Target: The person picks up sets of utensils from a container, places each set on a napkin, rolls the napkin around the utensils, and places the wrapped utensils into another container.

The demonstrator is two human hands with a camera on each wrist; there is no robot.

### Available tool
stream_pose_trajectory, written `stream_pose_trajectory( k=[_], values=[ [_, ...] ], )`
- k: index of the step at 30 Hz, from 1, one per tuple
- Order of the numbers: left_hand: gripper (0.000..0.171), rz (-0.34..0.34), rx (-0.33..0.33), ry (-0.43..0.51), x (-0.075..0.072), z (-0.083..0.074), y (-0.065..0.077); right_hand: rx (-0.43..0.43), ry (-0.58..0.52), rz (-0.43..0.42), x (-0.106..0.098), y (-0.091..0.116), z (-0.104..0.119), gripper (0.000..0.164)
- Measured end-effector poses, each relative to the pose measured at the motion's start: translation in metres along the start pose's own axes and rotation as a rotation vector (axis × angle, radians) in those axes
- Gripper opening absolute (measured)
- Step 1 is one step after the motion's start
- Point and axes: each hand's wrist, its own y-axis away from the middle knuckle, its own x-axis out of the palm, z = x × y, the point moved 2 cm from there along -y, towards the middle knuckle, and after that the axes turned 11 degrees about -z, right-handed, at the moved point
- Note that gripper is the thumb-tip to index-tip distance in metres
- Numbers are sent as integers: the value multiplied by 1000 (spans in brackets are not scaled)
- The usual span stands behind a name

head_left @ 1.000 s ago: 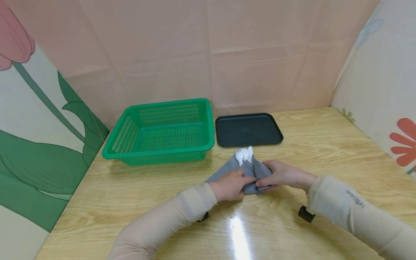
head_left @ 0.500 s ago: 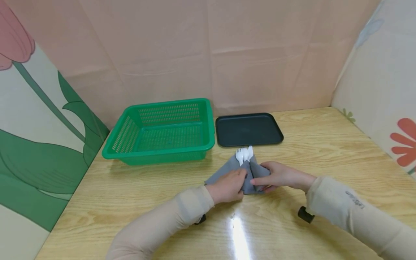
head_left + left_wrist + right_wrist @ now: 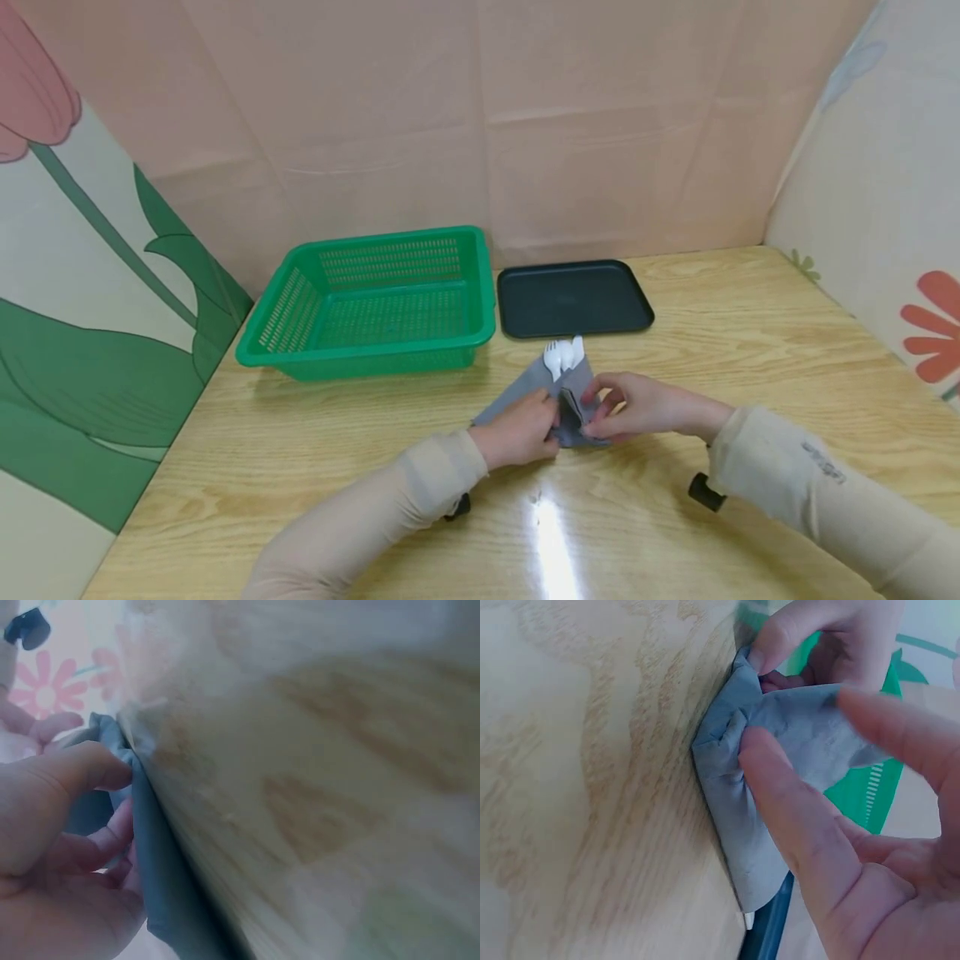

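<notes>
A grey cloth napkin [image 3: 517, 394] lies folded on the table, its point to the left. From its far edge stick out a white plastic fork [image 3: 552, 359], a spoon [image 3: 567, 354] and a knife [image 3: 577, 350]; their lower parts are hidden in the cloth. My left hand [image 3: 519, 430] holds the napkin's near part, thumb on top and fingers curled, as the left wrist view shows. On the other side, my right hand [image 3: 641, 407] has thumb and forefinger at a raised flap [image 3: 802, 724] of the cloth, which stands up between them.
A green plastic basket [image 3: 375, 350] with slotted walls stands at the back left. Beside it, just beyond the cutlery, lies a black tray [image 3: 573, 298]. A pink backdrop rises behind the wooden table [image 3: 337, 433], and patterned panels flank it.
The right hand's fingers have moved left over the napkin, bringing the raised flap over with them. My left fingers have drawn back slightly and curled at the cloth. Cutlery, basket and tray stay put.
</notes>
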Motion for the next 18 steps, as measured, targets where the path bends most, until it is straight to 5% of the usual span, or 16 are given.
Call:
stream_pose_trajectory(
  k=[8, 18],
  values=[
    [14, 31, -45, 33, 1, 4, 0, -234, 247, -84, 8, -2, 4, 19],
    [20, 59, -123, 227, -2, 10, 1, -373, 466, -221, 23, -1, 11, 21]
  ],
)
